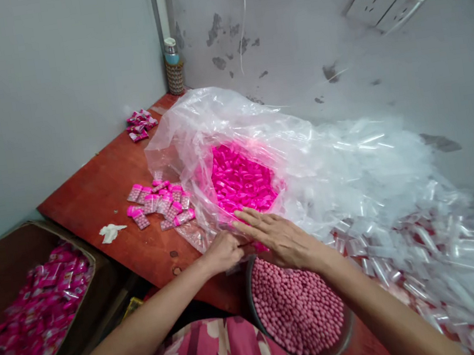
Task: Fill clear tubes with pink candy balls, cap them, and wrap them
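My left hand (225,251) is closed, its fingers curled around something mostly hidden. My right hand (275,238) lies over and beside it with the fingers stretched out, its fingertips at the near edge of the pink caps (241,180). A bit of bright pink shows under the right palm; I cannot tell whether it is a loose cap or part of the hidden thing. The caps lie in an opened clear plastic bag (217,106). Just below my hands stands a round bowl (351,329) full of small pink balls (298,305).
Capped, ball-filled containers (165,203) lie on the red table (98,174) at left, near a crumpled white tissue (112,232). Clear empty containers (381,251) spread at right. A box (92,264) of pink packets stands lower left; a bottle (174,68) is in the corner.
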{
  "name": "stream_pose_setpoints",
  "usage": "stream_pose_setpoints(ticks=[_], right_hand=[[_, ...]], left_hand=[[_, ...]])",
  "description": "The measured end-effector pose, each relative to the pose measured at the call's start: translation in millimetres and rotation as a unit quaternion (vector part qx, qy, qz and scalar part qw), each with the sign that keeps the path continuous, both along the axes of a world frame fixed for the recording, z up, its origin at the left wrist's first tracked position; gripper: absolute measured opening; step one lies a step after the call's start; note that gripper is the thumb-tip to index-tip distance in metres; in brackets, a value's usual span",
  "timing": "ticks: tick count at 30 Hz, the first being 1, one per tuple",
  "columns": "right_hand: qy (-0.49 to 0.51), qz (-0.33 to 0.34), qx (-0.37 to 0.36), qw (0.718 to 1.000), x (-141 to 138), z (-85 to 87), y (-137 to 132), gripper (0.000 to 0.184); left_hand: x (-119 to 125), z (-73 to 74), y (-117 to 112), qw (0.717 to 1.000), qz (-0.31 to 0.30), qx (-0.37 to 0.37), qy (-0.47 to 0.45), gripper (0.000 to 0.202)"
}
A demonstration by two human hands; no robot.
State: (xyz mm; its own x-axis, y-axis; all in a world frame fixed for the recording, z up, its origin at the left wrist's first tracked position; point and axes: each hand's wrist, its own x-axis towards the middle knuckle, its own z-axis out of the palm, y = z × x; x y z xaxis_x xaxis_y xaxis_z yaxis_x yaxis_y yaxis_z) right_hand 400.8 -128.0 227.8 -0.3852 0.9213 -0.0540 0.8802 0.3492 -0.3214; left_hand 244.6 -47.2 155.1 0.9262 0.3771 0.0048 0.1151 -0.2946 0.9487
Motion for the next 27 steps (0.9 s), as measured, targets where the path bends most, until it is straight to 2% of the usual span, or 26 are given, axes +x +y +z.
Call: stream_pose_setpoints(ticks=[2,3,6,9,11,13,18,22,25,27], right_hand=[[-0.012,0.024,0.002,1.000,-2,4.3,1,0.049],[-0.019,0.011,0.011,1.000,-2,2.9,-1,0.046],[-0.044,-0.084,0.049,0.994,-5,-13.0,-8,0.047],[-0.063,-0.165,0.080,0.981,-16,-33.9,-16,0.063],[-0.071,-0.211,0.091,0.971,-26,-44.5,-18,0.069],[-0.066,-0.249,0.092,0.962,-34,-52.2,-17,0.068],[-0.020,-0.276,0.095,0.956,-40,-69.1,-7,0.064],[0.036,-0.278,0.079,0.957,-54,-81.1,2,0.070],[0.079,-0.266,0.084,0.957,-70,-84.5,0,0.080],[0.109,-0.276,0.088,0.951,-75,-83.5,-11,0.074]], left_hand=[[0,-2.2,-3,0.997,0.034,-0.065,0.003,0.021],[0,-3.5,-5,0.994,0.055,-0.098,0.005,0.021],[0,-6.1,-10,0.968,0.126,-0.214,-0.021,0.020],[3,-7.2,-16,0.924,0.199,-0.323,-0.058,0.020],[6,-8.9,-21,0.900,0.235,-0.362,-0.060,0.019],[8,-11.9,-25,0.893,0.263,-0.361,-0.050,0.019],[9,-21.5,-25,0.914,0.270,-0.303,-0.031,0.019],[-2,-30.8,-18,0.891,0.292,-0.348,-0.019,0.024],[-20,-42.5,7,0.859,0.361,-0.363,-0.006,0.033],[-36,-51.3,36,0.843,0.428,-0.326,-0.007,0.035]])
